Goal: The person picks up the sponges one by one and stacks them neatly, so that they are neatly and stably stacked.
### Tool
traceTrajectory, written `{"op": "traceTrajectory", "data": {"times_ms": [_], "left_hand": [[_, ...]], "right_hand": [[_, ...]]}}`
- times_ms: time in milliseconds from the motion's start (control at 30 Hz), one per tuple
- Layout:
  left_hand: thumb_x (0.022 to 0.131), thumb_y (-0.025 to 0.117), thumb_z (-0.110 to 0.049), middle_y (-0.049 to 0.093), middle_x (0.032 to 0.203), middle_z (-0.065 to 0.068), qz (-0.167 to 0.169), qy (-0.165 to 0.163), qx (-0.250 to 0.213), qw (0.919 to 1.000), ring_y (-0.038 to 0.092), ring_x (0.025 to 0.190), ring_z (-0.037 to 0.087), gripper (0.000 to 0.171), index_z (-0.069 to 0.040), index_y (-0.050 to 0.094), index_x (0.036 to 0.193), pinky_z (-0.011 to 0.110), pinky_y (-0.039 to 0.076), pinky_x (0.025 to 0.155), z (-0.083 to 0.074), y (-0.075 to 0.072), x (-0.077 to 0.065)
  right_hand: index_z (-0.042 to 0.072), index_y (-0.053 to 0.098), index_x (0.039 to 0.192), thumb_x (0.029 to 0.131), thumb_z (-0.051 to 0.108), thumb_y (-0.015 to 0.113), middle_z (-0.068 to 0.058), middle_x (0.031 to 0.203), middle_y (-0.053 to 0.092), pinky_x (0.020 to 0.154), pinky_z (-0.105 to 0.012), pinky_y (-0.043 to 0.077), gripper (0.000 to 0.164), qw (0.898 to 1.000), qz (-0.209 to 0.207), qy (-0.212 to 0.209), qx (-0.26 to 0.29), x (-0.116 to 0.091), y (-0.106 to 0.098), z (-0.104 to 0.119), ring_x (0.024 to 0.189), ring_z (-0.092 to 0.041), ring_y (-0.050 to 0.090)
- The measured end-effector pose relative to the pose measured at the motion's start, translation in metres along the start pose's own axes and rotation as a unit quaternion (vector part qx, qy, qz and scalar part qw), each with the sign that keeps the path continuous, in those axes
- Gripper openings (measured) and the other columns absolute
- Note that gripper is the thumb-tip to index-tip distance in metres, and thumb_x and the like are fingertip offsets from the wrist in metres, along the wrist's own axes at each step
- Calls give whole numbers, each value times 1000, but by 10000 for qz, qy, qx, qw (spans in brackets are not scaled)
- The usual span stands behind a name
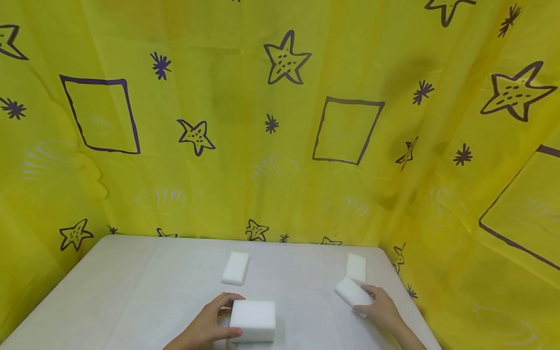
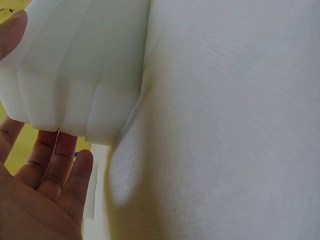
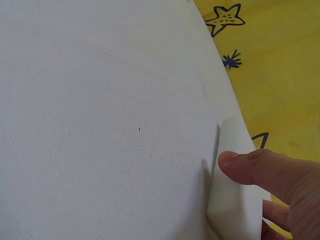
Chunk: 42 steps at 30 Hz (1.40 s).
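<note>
A stack of several white sponge blocks stands on the white table, near its front middle. My left hand grips the stack from its left side, thumb on the near face and fingers around the far side. Layered edges of the blocks show in the left wrist view, with the fingertips against one side. Over at the right, my right hand holds a single white sponge block between thumb and fingers. In the right wrist view the thumb presses on this block's flat face.
Another white sponge block lies just behind the one in my right hand, partly overlapped by it. One more sponge block lies farther back, left of centre. Yellow curtains with starfish drawings surround the table at the back and sides.
</note>
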<state>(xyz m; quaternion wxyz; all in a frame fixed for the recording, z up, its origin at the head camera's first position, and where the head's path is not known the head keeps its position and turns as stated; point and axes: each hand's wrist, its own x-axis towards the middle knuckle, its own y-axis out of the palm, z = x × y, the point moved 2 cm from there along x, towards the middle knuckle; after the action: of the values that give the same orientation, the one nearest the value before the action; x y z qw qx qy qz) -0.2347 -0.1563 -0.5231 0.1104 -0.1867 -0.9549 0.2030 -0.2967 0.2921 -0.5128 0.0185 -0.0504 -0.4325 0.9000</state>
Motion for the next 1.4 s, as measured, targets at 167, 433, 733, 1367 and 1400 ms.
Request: {"op": "traceTrajectory", "data": {"times_ms": [167, 433, 733, 1367, 1400], "left_hand": [[80, 82, -32, 55, 124, 5, -10, -13, -4, 10000, 57, 108, 10, 56, -16, 56, 126, 23, 49, 93, 1, 0, 0], [81, 81, -30, 55, 124, 6, 25, 54, -62, 10000, 58, 108, 10, 55, -16, 55, 127, 22, 49, 91, 0, 0, -1], [80, 81, -30, 55, 124, 6, 4, 60, -27, 10000, 58, 107, 10, 55, -16, 55, 127, 23, 49, 92, 1, 0, -1], [80, 81, -31, 54, 126, 7, 57, -48, -23, 10000, 57, 108, 10, 56, -15, 55, 127, 23, 49, 86, 2, 0, 0], [80, 81, -31, 54, 127, 7, 59, -32, -23, 10000, 57, 108, 9, 56, -15, 55, 127, 23, 49, 86, 2, 0, 0]], "right_hand": [[-9, 51, 132, 68, 31, 88, -29, 123, 56, 96, -59, 44, 84, 10000, 10, -6, -11, 1, 0, 0, 113, -46, 54], [-9, 51, 133, 69, 30, 87, -31, 126, 54, 96, -59, 44, 83, 10000, 70, 36, 15, -2, -1, 5, 116, -49, 52], [-8, 54, 129, 68, 29, 87, -26, 121, 58, 95, -58, 44, 78, 9999, 61, -74, -97, -6, -1, 9, 112, -45, 55], [-4, 56, 126, 65, 33, 89, -24, 120, 60, 91, -55, 48, 79, 9999, 55, -143, -80, -9, 1, 18, 107, -40, 57], [-4, 56, 126, 65, 33, 89, -23, 120, 60, 91, -55, 48, 79, 9999, 65, -126, -86, -9, 0, 19, 107, -40, 57]]}}
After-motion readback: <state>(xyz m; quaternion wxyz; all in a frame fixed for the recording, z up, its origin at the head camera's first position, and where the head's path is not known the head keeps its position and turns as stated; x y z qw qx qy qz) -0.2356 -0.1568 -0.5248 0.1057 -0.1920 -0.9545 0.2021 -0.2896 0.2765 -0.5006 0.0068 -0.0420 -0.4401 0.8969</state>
